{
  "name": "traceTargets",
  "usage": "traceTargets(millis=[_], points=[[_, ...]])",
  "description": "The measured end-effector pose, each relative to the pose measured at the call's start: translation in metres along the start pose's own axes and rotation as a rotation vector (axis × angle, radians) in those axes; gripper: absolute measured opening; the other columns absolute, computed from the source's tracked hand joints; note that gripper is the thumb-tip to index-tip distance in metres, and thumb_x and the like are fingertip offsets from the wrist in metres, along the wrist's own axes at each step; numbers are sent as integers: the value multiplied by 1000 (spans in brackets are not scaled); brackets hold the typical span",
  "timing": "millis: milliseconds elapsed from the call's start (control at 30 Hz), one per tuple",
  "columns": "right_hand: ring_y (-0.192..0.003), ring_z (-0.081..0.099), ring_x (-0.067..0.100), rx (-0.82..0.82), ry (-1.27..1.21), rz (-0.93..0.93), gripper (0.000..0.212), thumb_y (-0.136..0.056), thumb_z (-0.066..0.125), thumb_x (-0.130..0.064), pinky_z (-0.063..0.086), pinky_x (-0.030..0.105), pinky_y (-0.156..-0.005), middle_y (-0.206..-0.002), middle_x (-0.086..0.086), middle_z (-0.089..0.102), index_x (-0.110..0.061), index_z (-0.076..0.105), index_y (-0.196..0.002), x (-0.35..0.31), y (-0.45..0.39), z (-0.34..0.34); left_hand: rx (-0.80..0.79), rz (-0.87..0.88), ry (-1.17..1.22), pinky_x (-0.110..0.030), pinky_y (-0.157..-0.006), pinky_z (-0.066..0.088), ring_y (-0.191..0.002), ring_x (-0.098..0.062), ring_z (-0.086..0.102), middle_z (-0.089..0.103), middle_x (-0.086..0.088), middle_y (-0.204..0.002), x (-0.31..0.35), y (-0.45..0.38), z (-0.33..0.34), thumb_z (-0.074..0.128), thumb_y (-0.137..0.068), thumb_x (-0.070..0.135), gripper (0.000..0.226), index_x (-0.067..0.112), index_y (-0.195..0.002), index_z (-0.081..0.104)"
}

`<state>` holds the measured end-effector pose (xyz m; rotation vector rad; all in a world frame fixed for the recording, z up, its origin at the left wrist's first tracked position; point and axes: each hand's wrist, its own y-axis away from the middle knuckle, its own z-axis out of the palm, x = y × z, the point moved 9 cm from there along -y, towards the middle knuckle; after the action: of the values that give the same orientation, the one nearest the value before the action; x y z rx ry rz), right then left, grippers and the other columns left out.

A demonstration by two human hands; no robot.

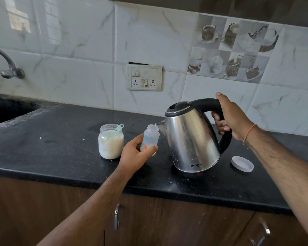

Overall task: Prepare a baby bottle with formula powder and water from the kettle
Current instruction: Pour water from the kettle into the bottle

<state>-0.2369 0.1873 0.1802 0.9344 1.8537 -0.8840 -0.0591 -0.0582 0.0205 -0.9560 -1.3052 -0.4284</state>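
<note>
Kettle [192,139]: polished steel, conical, black plastic handle; heavy when full, likely hot, best held by the handle only. Right hand [231,118] grasps that handle, tipping the spout to the bottle's mouth. Bottle [149,139]: small, clear plastic, light, easily toppled; left hand [135,155] grips its lower body above the desk [60,148]. Jar [111,142]: glass, powder inside, scoop [119,128] standing in it. Lid [242,164]: white, flat, right of the kettle.
</note>
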Motion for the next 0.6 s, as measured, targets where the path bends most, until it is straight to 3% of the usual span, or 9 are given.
traceTargets(millis=[600], points=[[-41,19,20,0,1,-7,73,-105,33,-67,29,32,-53,-48,4,24,-16,42,-53,-4,2,2,21,-13,10,-21,-79,60,-92,-8,77,81,15,-101,-2,-1,-2,86,-90,24,40,36,-126,75]])
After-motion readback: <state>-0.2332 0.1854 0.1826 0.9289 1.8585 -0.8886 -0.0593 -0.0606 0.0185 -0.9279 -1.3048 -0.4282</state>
